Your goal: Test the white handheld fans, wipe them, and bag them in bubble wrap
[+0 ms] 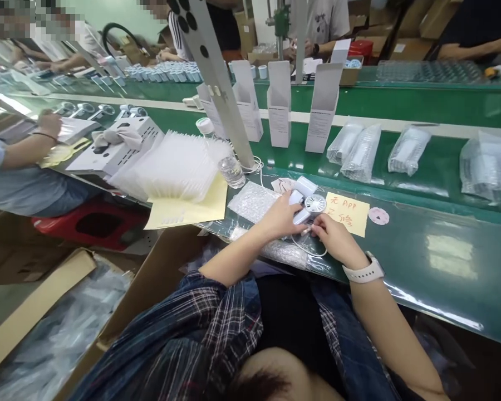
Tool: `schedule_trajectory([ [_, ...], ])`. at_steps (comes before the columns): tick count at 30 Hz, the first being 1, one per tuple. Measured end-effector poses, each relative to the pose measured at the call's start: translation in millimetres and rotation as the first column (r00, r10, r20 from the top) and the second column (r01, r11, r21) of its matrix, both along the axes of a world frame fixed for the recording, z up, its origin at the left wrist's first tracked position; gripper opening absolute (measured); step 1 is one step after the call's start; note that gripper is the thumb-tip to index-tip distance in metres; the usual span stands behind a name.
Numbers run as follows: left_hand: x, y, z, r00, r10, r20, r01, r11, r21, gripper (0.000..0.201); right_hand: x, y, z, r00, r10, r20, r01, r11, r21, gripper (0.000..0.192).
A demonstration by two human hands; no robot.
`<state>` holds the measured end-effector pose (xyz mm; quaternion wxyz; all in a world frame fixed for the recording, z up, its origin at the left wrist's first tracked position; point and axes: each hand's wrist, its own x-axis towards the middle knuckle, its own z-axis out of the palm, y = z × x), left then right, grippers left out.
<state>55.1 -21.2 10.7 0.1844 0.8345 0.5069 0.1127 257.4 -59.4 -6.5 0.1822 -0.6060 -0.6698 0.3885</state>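
Observation:
My left hand (280,216) grips a small white handheld fan (311,205) at the near edge of the green bench (434,256). My right hand (335,236) pinches a thin white cable (313,252) at the fan's lower end; a white watch is on that wrist. The fan lies over a yellow note (353,214) with red writing. Bubble-wrap bags (253,201) lie just left of my left hand.
A stack of clear bags (179,167) on yellow paper and a water bottle (225,159) sit to the left. Open white cartons (280,103) and wrapped packs (354,150) stand on the conveyor belt. Other people work at left and across. A cardboard box (50,328) is at my lower left.

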Motion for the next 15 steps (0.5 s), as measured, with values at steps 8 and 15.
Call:
schedule_trajectory([
  [8, -2, -13, 11.2, 0.987, 0.079, -0.138, -0.063, 0.992, 0.112, 0.039, 10, -1, -4.8, 0.991, 0.025, -0.134, -0.03, 0.999, -0.04, 0.01],
  [15, 9, 5, 23.2, 0.963, 0.177, -0.206, -0.181, 0.983, -0.003, 0.058, 21, -4, -8.5, 0.98, 0.017, -0.2, -0.026, 0.999, -0.043, 0.025],
])
